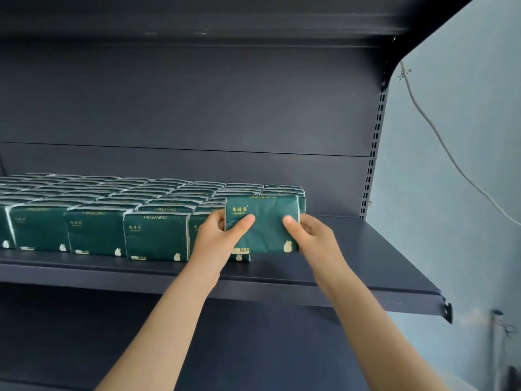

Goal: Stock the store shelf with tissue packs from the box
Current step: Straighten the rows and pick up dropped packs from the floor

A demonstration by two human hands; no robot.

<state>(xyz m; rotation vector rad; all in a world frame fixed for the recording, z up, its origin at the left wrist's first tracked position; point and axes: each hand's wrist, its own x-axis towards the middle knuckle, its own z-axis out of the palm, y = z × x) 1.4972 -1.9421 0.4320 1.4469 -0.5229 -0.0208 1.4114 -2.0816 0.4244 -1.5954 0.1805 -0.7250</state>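
Both my hands hold one dark green tissue pack (265, 221) upright just above the dark shelf board (352, 249), at the right end of the stocked rows. My left hand (218, 235) grips its left edge with the thumb on the front face. My right hand (310, 235) grips its right edge the same way. Several rows of identical green packs (156, 235) fill the shelf to the left and behind. The box is out of view.
Bare shelf board lies to the right of the held pack, up to the slotted upright (372, 162). Another shelf (197, 21) hangs overhead. A pale wall with a loose cable (439, 136) is at the right.
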